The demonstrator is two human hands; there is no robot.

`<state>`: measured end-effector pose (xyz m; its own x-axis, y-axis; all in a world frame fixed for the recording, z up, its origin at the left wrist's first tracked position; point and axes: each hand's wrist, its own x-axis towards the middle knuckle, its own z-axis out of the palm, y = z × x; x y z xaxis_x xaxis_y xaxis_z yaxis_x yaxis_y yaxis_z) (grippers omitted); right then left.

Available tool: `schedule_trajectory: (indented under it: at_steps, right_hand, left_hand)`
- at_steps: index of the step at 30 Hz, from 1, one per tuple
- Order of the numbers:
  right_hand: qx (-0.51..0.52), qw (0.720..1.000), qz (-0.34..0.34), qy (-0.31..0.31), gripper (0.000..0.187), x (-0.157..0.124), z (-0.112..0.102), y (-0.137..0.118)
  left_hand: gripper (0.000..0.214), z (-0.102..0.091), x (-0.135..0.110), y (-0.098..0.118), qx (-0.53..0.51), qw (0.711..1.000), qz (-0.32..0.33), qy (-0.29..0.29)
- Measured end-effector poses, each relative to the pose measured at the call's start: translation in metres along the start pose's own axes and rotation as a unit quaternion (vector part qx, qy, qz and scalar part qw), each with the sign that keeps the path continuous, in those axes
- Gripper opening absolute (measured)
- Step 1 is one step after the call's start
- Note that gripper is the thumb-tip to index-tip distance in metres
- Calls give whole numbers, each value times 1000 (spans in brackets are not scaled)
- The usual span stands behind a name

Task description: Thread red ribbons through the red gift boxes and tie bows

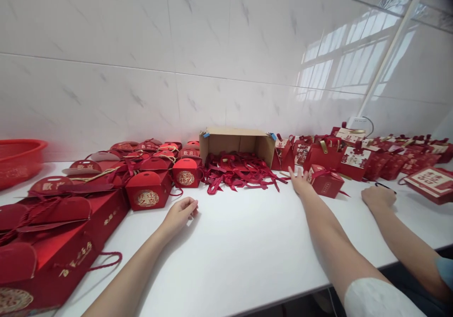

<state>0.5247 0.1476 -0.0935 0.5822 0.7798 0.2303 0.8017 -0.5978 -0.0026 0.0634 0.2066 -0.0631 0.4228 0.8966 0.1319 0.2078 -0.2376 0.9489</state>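
While the right hand (300, 183) reaches out toward the rear of the worktop (244, 248), fingers spread, the left hand (182, 212) sits low over the surface, fingers curled loosely in. Right grip: open, no hold visible; contact with the box beside it, can't tell. Left grip: partly closed, palm side hidden, can't tell if anything's in it.

Small red box (325, 181) is just beyond the right hand, on its right side, set in from the back edge. Closed, dark red, small pale print on the front, ribbon at the top. Red ribbons (240, 171) lie tangled in the cardboard carton (238, 133), which is on its side at the back edge, opening forward; loose ends spill onto the worktop.

Room: white surface runs between the forearms, from ribbon ends to front edge. Left side bounded by red gift boxes (147, 189), back by the tiled wall (198, 38), right by more red bags (357, 160) and a co-worker's closed hand (379, 197).
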Motion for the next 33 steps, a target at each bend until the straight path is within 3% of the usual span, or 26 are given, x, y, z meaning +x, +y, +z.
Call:
schedule_trajectory:
  at_steps: [4,6,9,15,19,24,28,31,33]
  right_hand:
    - [32,988,150,15,62,3,10,-5]
    - [46,981,185,18,59,1,12,-5]
    - [64,981,181,8,52,-2,11,-5]
    - [83,988,128,-33,56,-9,1,-9]
    - [100,991,60,-62,52,-21,-7,-22]
    - [147,978,-121,-86,47,-55,-19,-87]
    - [188,928,-306,-102,47,-91,-31,-140]
    - [217,854,-466,-84,50,-102,-37,-155]
    - [232,829,-505,-62,45,-101,-36,-155]
  left_hand:
    - [34,-3,-1,4,-34,999,-26,-14]
    - [32,-5,-2,7,-57,997,-37,-22]
    - [28,-5,-3,10,-71,996,-41,-19]
    - [26,-4,-4,13,-77,996,-41,-21]
    - [26,-4,-2,11,-69,996,-41,-31]
    - [26,-5,-1,6,-65,996,-46,-33]
    - [27,-5,1,5,-59,997,-44,-33]
    - [26,-5,2,5,-44,998,-40,-32]
    - [25,-3,2,3,-22,999,-33,-30]
